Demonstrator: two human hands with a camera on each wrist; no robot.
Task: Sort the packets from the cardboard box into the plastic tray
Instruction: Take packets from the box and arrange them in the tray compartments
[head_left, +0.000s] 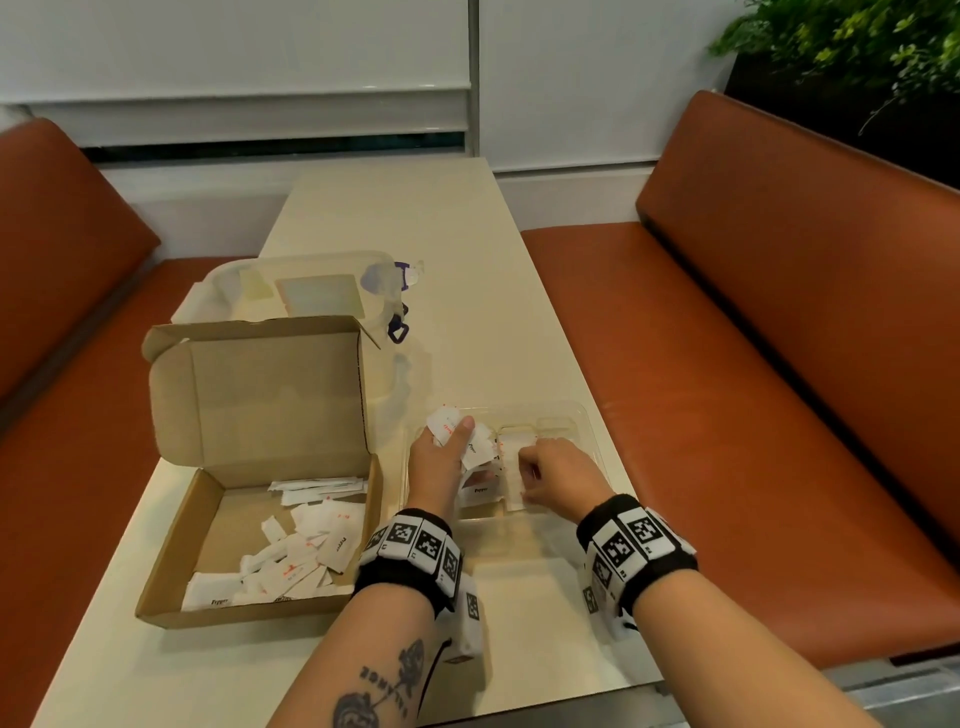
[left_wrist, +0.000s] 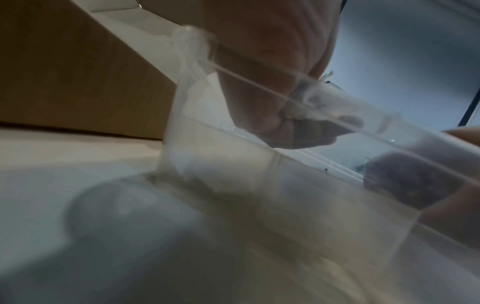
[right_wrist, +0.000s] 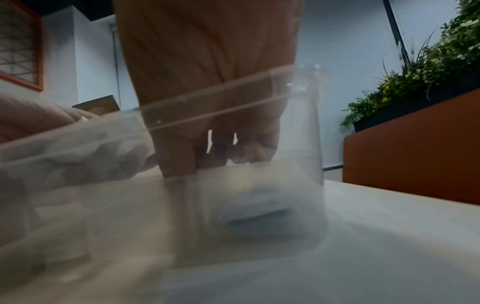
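The open cardboard box (head_left: 174, 540) lies at the table's left with several white packets (head_left: 296, 561) loose inside. To its right stands the clear plastic tray (head_left: 582, 415), divided into compartments. My left hand (head_left: 439, 462) grips a bunch of white packets (head_left: 447, 423) over the tray's left compartment, where more packets lie. My right hand (head_left: 556, 473) reaches into the middle compartment, its curled fingers pinching a white packet (head_left: 511, 467) there. Through the blurred tray wall (left_wrist: 285, 185), the left wrist view shows the left hand (left_wrist: 272, 102). In the right wrist view the right hand (right_wrist: 213, 123) points down behind the tray rim (right_wrist: 207, 102).
A clear lidded container (head_left: 311, 291) with purple clips stands behind the box. Orange bench seats flank the table on the left (head_left: 67, 312) and right (head_left: 753, 364). A green plant (head_left: 857, 41) stands at the far right. The table's near edge is close to my forearms.
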